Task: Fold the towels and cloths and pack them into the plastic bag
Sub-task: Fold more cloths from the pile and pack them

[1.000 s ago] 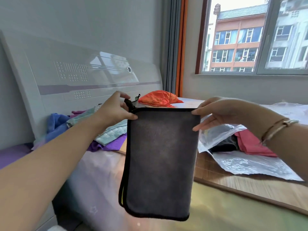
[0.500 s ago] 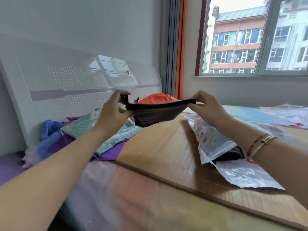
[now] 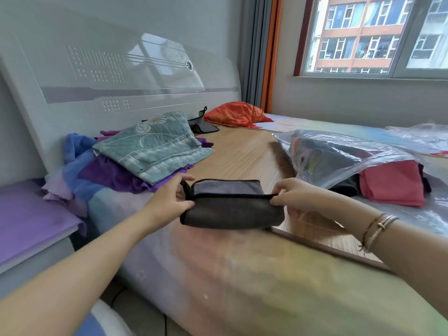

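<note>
A dark grey cloth (image 3: pixel 230 209) with black edging lies folded over at the near edge of the wooden board (image 3: pixel 242 156). My left hand (image 3: pixel 172 197) pinches its left end, and my right hand (image 3: pixel 293 197) pinches its right end. To the right lies a clear plastic bag (image 3: pixel 339 154) with its mouth towards me, holding a folded red cloth (image 3: pixel 392 183) and a black one (image 3: pixel 346 184). On the left is a heap of cloths: a teal flowered one (image 3: pixel 155 144) on top, with purple (image 3: pixel 114 175) and blue (image 3: pixel 77 161) ones under it.
An orange cloth (image 3: pixel 235 115) and a dark item (image 3: pixel 202 126) lie at the far end by the white headboard (image 3: pixel 109 76). A purple-topped bedside stand (image 3: pixel 29 221) is at the left. More clear plastic (image 3: pixel 421 137) lies at the far right under the window.
The grey cloth hung full length in the air, then was swung forward. Now both hands have come down and it sits folded in half on the board's near edge.
</note>
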Motion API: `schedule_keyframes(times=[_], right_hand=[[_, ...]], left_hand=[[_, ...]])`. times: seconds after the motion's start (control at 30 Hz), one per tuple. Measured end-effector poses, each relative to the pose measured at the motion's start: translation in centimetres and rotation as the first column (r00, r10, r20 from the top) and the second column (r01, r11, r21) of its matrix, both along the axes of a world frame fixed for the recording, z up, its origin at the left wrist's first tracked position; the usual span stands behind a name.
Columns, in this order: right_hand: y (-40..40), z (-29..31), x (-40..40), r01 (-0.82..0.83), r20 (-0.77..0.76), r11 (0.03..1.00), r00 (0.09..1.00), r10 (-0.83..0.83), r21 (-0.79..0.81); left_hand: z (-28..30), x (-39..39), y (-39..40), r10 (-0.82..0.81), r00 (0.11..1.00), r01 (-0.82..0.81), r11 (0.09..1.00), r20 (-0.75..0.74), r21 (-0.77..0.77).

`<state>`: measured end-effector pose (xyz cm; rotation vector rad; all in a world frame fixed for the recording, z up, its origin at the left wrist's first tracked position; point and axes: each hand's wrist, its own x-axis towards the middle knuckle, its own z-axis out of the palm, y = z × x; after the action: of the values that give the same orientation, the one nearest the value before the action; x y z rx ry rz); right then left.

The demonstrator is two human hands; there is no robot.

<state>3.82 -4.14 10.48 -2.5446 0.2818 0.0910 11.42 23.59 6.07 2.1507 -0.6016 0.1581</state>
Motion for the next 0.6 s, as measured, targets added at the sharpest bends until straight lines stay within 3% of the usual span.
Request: schedule_keyframes(times=[0.13, 0.23, 0.33, 0.5, 0.6], right_hand=[[0.7, -0.3, 2.3, 0.05, -0.059, 0.998, 0.997, -0.051, -0.034], [0.8, -0.8, 5.7, 0.138, 0.123, 0.988, 0.984, -0.129, -0.072], [1.2, -0.9, 8.5, 0.214, 0.219, 0.952, 0.961, -0.166, -0.217], [1.1, -2.6, 11.6, 0.306, 0.186, 0.886, 0.949, -0.254, -0.349], [0.8, -5.5, 13.0, 0.333, 0.145, 0.851, 0.943, -0.3, -0.405]], left_hand=[[-0.4, 1.5, -0.3, 0.012, 0.999, -0.011, 1.0, -0.035, 0.015], [-0.6, 4.0, -1.5, 0.116, 0.992, -0.114, 0.993, 0.042, -0.039], [-0.1, 7.1, -3.4, 0.199, 0.975, -0.189, 0.976, 0.097, -0.107], [-1.1, 11.7, -6.4, 0.262, 0.96, -0.267, 0.963, 0.099, 0.04], [-4.0, 12.7, -7.3, 0.306, 0.939, -0.337, 0.91, 0.155, 0.24]])
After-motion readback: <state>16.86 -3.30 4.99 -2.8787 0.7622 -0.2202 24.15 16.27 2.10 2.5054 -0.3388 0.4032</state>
